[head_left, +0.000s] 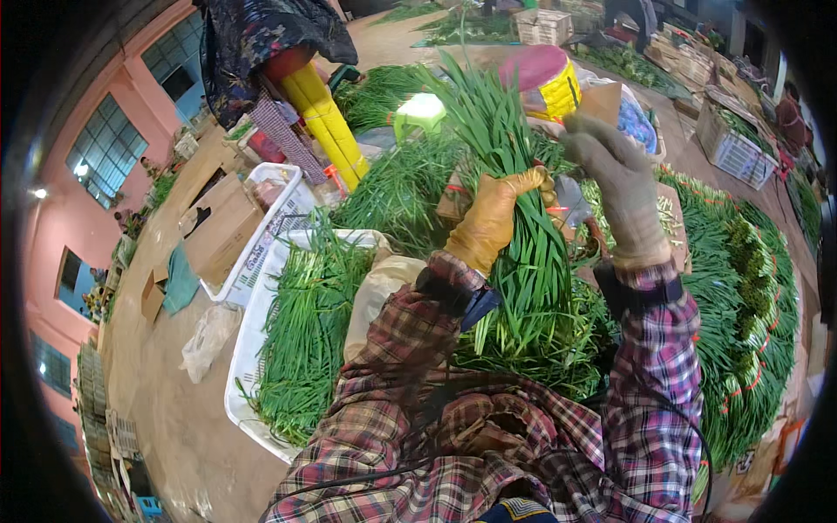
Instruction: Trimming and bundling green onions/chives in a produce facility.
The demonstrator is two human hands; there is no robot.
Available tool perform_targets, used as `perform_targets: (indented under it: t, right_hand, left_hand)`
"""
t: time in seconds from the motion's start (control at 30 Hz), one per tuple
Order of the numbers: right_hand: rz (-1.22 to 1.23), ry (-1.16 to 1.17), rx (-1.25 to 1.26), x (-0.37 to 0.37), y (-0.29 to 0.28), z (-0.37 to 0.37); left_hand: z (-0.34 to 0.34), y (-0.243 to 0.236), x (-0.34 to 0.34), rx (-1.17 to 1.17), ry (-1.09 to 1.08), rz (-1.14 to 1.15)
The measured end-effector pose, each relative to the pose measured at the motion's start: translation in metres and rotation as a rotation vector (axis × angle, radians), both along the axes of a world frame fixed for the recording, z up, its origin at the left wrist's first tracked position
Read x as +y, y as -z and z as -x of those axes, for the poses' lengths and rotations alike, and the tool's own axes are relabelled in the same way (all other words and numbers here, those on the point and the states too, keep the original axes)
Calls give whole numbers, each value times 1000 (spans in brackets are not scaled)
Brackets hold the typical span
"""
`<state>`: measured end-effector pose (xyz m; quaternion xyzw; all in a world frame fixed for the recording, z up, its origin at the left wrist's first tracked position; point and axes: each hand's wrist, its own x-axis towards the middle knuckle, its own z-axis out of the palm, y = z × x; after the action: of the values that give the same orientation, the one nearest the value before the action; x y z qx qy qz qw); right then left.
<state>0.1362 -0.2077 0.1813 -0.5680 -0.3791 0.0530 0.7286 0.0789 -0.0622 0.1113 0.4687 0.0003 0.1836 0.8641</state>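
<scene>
My left hand (490, 220), in a yellow-orange rubber glove, is closed around the middle of a bunch of garlic chives (542, 261). Long flat green leaves stick out above and below the fist. To the right of the bunch, my right hand (621, 192) is raised in a grey glove, its fingers apart and slightly blurred, holding nothing I can see. Loose chives (584, 336) lie in a heap in front of me, below the bunch. More chives fill a white plastic crate (235, 383) at my left.
Tied chive bundles (719, 270) with red bands are stacked on the right. Behind my hands are a pale green stool (420, 113), a yellow bucket with a pink top (554, 83) and a yellow roll (327, 122). A cardboard box (222, 222) and plastic bag (211, 340) lie left.
</scene>
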Motion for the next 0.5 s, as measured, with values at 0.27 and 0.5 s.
perform_targets:
  t: [0.27,0.5]
  right_hand:
    - [386,148,-166,67,-33,-37]
    - [21,-14,-144,41,-27,-44]
  left_hand:
    - [-4,6,-32,-125,-250,-348]
    - [1,-1,-26,-76,-219,-353]
